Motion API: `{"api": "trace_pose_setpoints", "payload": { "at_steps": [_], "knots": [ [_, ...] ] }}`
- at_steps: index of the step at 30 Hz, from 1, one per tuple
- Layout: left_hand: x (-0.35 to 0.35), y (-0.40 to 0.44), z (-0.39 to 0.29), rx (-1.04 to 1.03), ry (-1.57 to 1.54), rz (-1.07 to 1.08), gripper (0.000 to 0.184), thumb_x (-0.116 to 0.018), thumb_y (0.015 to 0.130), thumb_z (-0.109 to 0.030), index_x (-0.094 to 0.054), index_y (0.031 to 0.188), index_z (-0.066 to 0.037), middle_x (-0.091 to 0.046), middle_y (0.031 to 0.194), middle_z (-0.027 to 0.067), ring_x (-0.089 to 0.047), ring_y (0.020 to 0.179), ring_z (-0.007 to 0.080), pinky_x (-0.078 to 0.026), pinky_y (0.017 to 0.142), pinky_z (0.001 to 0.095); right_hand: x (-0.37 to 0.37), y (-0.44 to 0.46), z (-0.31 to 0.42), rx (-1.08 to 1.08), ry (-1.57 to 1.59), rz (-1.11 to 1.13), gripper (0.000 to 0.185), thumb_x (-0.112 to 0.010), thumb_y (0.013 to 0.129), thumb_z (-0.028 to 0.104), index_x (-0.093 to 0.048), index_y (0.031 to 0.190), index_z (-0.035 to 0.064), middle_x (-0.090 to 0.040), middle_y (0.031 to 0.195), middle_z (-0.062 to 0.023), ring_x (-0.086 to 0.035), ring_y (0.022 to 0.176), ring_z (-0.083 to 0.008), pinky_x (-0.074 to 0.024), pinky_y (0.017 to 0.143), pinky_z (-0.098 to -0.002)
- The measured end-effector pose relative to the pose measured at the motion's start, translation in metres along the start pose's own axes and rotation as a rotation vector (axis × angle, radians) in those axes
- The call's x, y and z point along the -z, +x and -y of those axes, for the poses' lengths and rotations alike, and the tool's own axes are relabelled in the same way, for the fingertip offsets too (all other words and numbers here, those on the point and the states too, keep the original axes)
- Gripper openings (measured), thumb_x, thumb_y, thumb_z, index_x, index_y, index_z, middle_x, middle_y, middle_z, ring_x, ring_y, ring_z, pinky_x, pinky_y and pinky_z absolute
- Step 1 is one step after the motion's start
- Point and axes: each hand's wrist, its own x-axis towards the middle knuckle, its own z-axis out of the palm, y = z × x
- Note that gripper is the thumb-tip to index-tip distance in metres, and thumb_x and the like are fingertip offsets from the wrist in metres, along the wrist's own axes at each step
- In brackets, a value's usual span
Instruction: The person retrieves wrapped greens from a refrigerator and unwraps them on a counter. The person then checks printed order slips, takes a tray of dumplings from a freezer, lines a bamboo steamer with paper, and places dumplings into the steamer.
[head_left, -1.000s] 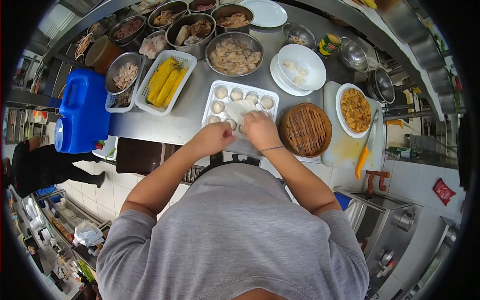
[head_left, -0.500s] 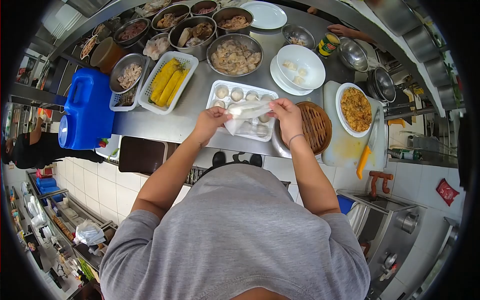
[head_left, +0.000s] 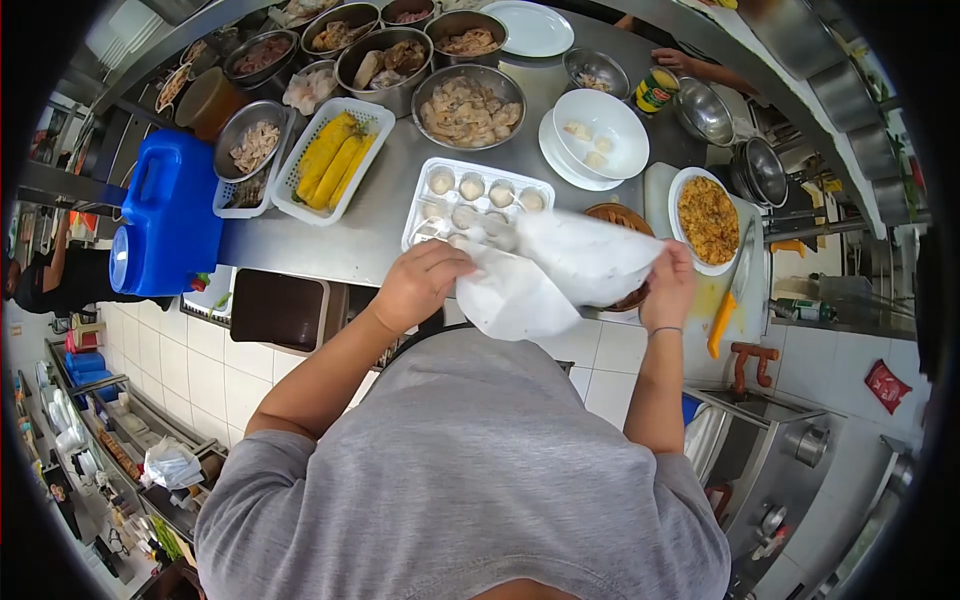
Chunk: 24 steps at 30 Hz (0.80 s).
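A thin white sheet [head_left: 590, 258], paper or cloth, stretches between my two hands above the table's front edge. My left hand [head_left: 422, 284] pinches its left end, where a loose flap hangs down. At the far right corner, my right hand [head_left: 668, 285] grips it with closed fingers. I cannot tell whether this is one folded sheet or two. Behind it lies a white tray [head_left: 412, 232] with several pale round balls in its cups, the near cups partly covered. A brown woven steamer lid [head_left: 608, 213] is mostly hidden under the sheet's right part.
A white bowl [head_left: 625, 135] stands on a plate behind the tray. On the right, a cutting board [head_left: 690, 300] carries a dish of browned food [head_left: 710, 222] and an orange-handled knife [head_left: 722, 322]. A blue jug [head_left: 180, 205] and a yellow-filled basket [head_left: 375, 115] stand left.
My hands have moved apart, the right one outward and towards me. The white sheet, bunched before, is now spread out wide and covers most of the steamer lid.
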Motion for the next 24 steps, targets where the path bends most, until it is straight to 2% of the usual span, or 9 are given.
{"api": "trace_pose_setpoints", "payload": {
  "at_steps": [4,8,9,12,15,18,20,21,24],
  "knots": [
    [0.005,0.002,0.036,0.057,0.351,-0.133,0.026,-0.061,0.067,0.002,-0.066,0.089,-0.01,-0.064,0.095,0.0031,-0.057,0.091,0.0252,-0.042,0.081,0.0379,0.021,0.009,0.024,-0.042,0.23,-0.208,0.022,-0.047,0.093,0.003,-0.058,0.113,0.0049,-0.059,0.099,-0.0045,-0.056,0.084,-0.0109,-0.0468,0.076,-0.0239],
    [-0.011,0.03,0.036,0.261,0.482,-0.054,0.056,-0.055,0.064,0.008,-0.058,0.117,-0.011,-0.049,0.129,0.0146,-0.044,0.119,0.0335,-0.033,0.102,0.0478,0.035,0.01,0.016,-0.186,0.203,-0.215,0.035,-0.045,0.085,-0.004,-0.057,0.116,0.0037,-0.059,0.106,-0.0055,-0.056,0.085,-0.0121,-0.0476,0.078,-0.0263],
    [-0.012,0.039,0.026,0.265,0.353,0.021,0.068,-0.056,0.064,0.008,-0.051,0.128,-0.014,-0.039,0.138,0.0172,-0.036,0.128,0.0378,-0.025,0.109,0.0512,0.038,0.013,0.006,-0.148,0.221,-0.154,0.036,-0.045,0.082,-0.005,-0.057,0.115,0.003,-0.059,0.106,-0.0058,-0.057,0.086,-0.0126,-0.0473,0.078,-0.0265],
    [-0.029,0.079,-0.018,0.19,-0.224,0.111,0.065,-0.076,0.073,-0.015,-0.049,0.133,-0.013,-0.029,0.148,0.0175,-0.029,0.136,0.0365,-0.027,0.11,0.0444,0.019,0.0,0.024,-0.12,0.324,-0.02,0.033,-0.046,0.084,-0.005,-0.059,0.113,0.0014,-0.061,0.101,-0.0055,-0.057,0.087,-0.0127,-0.0464,0.079,-0.026],
    [-0.049,0.116,-0.049,0.124,-0.487,0.064,0.068,-0.077,0.073,-0.017,-0.048,0.134,-0.013,-0.034,0.145,0.0169,-0.033,0.135,0.0329,-0.029,0.11,0.0421,0.017,-0.005,0.032,-0.156,0.412,0.056,0.028,-0.047,0.087,-0.002,-0.06,0.112,0.0009,-0.061,0.098,-0.0048,-0.057,0.088,-0.0124,-0.0455,0.081,-0.0257],
    [-0.075,0.134,-0.048,0.098,-0.577,0.217,0.049,-0.074,0.078,-0.016,-0.057,0.123,-0.01,-0.055,0.127,0.0155,-0.052,0.12,0.0274,-0.04,0.101,0.0373,0.03,0.002,0.035,-0.132,0.434,0.066,0.024,-0.051,0.09,0.001,-0.059,0.112,-0.0005,-0.062,0.098,-0.0056,-0.057,0.084,-0.0118,-0.0458,0.081,-0.0243],
    [-0.091,0.134,-0.047,0.26,-0.517,0.348,0.025,-0.069,0.083,-0.013,-0.065,0.106,-0.006,-0.068,0.1,0.0123,-0.065,0.096,0.0224,-0.049,0.086,0.0318,0.044,0.001,0.029,-0.12,0.286,-0.01,0.029,-0.057,0.088,0.002,-0.056,0.117,-0.0009,-0.063,0.099,-0.0053,-0.058,0.087,-0.0117,-0.0462,0.081,-0.0247],
    [-0.102,0.138,-0.055,0.271,-0.465,0.138,0.014,-0.066,0.086,-0.015,-0.067,0.094,-0.003,-0.069,0.085,0.0116,-0.067,0.079,0.0205,-0.051,0.071,0.0303,0.048,0.0,0.032,-0.088,0.259,0.066,0.037,-0.062,0.086,0.001,-0.052,0.122,-0.0002,-0.063,0.099,-0.0054,-0.059,0.088,-0.011,-0.0469,0.079,-0.0248],
    [-0.112,0.155,-0.057,0.475,-0.418,0.185,0.019,-0.071,0.083,-0.019,-0.066,0.09,-0.002,-0.068,0.08,0.0102,-0.061,0.068,0.0149,-0.049,0.064,0.0292,0.062,0.001,0.023,-0.15,-0.085,0.267,0.041,-0.062,0.082,-0.003,-0.052,0.122,0.001,-0.062,0.096,-0.0047,-0.058,0.085,-0.0092,-0.0481,0.074,-0.0242]
  ]
}}
